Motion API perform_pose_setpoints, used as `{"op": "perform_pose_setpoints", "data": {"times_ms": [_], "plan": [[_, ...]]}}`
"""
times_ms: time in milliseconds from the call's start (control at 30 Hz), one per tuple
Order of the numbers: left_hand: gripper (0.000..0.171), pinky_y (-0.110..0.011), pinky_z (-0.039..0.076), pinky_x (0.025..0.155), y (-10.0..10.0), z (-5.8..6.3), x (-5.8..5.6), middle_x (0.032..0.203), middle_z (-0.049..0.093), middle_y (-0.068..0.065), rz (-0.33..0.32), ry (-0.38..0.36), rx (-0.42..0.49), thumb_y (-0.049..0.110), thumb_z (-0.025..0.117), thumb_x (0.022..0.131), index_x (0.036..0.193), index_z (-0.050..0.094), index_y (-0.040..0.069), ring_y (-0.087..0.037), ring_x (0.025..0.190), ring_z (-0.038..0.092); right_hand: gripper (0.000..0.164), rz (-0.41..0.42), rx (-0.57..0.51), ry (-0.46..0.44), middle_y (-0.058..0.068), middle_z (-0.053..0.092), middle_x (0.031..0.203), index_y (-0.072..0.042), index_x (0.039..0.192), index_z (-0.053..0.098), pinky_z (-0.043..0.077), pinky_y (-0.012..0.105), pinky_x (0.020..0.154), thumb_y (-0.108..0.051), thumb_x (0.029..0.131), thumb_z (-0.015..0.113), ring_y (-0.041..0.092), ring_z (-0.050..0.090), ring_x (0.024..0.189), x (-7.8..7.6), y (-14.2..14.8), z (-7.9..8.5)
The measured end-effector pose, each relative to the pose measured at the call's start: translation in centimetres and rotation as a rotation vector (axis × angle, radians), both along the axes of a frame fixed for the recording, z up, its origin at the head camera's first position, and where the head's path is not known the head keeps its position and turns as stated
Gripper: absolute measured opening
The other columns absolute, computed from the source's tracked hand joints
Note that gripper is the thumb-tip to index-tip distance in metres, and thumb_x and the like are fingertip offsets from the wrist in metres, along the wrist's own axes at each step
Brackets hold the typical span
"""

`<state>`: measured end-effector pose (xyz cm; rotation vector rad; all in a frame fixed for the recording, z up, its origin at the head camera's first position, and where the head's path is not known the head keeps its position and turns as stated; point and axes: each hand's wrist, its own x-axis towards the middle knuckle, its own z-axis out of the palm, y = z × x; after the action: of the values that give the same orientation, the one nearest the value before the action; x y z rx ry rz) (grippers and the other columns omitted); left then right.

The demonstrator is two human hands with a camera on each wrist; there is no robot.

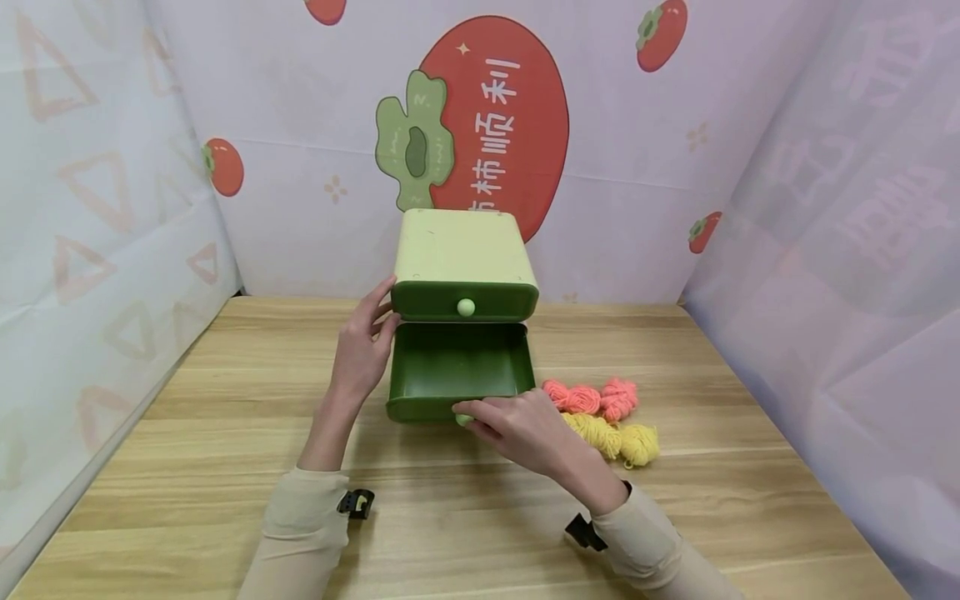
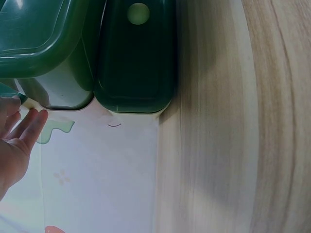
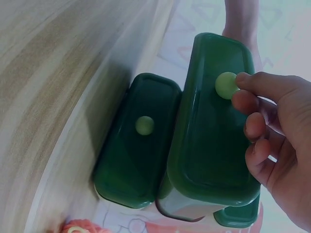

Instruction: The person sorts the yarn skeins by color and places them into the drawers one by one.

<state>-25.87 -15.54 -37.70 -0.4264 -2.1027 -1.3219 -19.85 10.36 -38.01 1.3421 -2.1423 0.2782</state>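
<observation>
A small chest with a cream top (image 1: 461, 246) holds stacked green drawers with pale green knobs. The top drawer (image 1: 427, 302) is closed, while the drawer below it (image 1: 420, 409) stands pulled out, its visible inside holding nothing. In the right wrist view my right hand (image 3: 286, 131) pinches the round knob (image 3: 225, 86) of that pulled-out drawer between thumb and finger. A closed bottom drawer (image 3: 136, 162) sits beneath it. My left hand (image 1: 363, 354) rests against the chest's left side with its fingers extended; the left wrist view shows these fingers (image 2: 34, 127) only in part.
To the right of the drawer lie coral yarn skeins (image 1: 581, 399) and yellow yarn skeins (image 1: 637, 444), partly behind my right hand. The chest stands on a wooden table (image 1: 247, 417), with a printed cloth (image 1: 300, 100) behind and at both sides.
</observation>
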Motion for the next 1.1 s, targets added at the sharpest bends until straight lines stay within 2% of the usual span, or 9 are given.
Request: {"op": "perform_pose_setpoints", "data": {"times_ms": [200, 300, 533, 633, 833, 933, 1100], "plan": [[0.057, -0.049, 0.059, 0.091, 0.0, -0.2, -0.1, 0.148, 0.051, -0.011, 0.003, 0.005, -0.005, -0.003, 0.058, 0.097, 0.149, 0.048, 0.019, -0.039, 0.119, 0.063, 0.018, -0.018, 0.005, 0.005, -0.013, 0.069, 0.07, -0.023, 0.105, 0.074, 0.017, 0.011, 0.042, -0.02, 0.088, 0.076, -0.001, 0.047, 0.046, -0.1, 0.0, 0.0], [0.057, -0.049, 0.059, 0.092, 0.0, -0.2, -0.1, 0.148, 0.051, -0.011, 0.0, 0.002, 0.003, -0.003, 0.058, 0.097, 0.149, 0.048, 0.019, -0.04, 0.118, 0.063, 0.018, 0.002, -0.005, 0.008, -0.013, 0.071, 0.074, -0.022, 0.104, 0.074, 0.019, 0.009, 0.042, -0.02, 0.087, 0.077, -0.002, 0.049, 0.048, -0.1, 0.2, 0.2], [0.056, -0.047, 0.059, 0.092, 0.1, 0.0, -0.1, 0.148, 0.052, -0.008, 0.004, -0.003, 0.008, -0.002, 0.058, 0.097, 0.148, 0.048, 0.02, -0.037, 0.119, 0.063, 0.019, 0.082, -0.114, 0.016, -0.01, 0.077, 0.087, -0.018, 0.101, 0.077, 0.042, 0.011, 0.044, -0.014, 0.082, 0.08, -0.003, 0.068, 0.065, -0.4, 1.2, 1.5], [0.056, -0.047, 0.059, 0.092, 0.1, 0.0, 0.0, 0.148, 0.051, -0.008, 0.005, -0.008, 0.012, -0.003, 0.058, 0.097, 0.148, 0.048, 0.019, -0.037, 0.119, 0.064, 0.021, 0.085, -0.115, -0.006, -0.008, 0.078, 0.09, -0.016, 0.102, 0.076, 0.046, 0.012, 0.046, -0.015, 0.081, 0.081, -0.002, 0.071, 0.07, -0.7, 1.7, 2.0], [0.056, -0.045, 0.058, 0.093, 0.0, -0.1, 0.0, 0.148, 0.052, -0.008, 0.006, -0.016, 0.018, -0.002, 0.058, 0.097, 0.148, 0.049, 0.019, -0.036, 0.119, 0.064, 0.029, 0.06, -0.129, -0.071, -0.007, 0.077, 0.086, -0.014, 0.106, 0.075, 0.043, 0.01, 0.047, -0.012, 0.079, 0.083, -0.003, 0.064, 0.061, -1.1, 2.8, 2.8], [0.056, -0.045, 0.058, 0.094, 0.0, -0.1, 0.0, 0.148, 0.052, -0.008, 0.006, -0.016, 0.016, -0.002, 0.058, 0.097, 0.148, 0.049, 0.019, -0.036, 0.12, 0.063, 0.027, 0.049, -0.162, -0.073, -0.007, 0.076, 0.082, -0.014, 0.105, 0.076, 0.043, 0.01, 0.047, -0.011, 0.079, 0.083, -0.003, 0.06, 0.057, -1.3, 3.4, 3.2], [0.055, -0.046, 0.058, 0.094, 0.0, -0.1, 0.0, 0.148, 0.052, -0.009, 0.002, -0.015, 0.015, -0.001, 0.058, 0.098, 0.148, 0.049, 0.019, -0.037, 0.12, 0.063, 0.018, 0.018, -0.213, -0.052, -0.008, 0.07, 0.073, -0.014, 0.106, 0.075, 0.035, 0.011, 0.043, -0.019, 0.089, 0.076, -0.001, 0.047, 0.05, -2.2, 4.9, 3.5]]}}
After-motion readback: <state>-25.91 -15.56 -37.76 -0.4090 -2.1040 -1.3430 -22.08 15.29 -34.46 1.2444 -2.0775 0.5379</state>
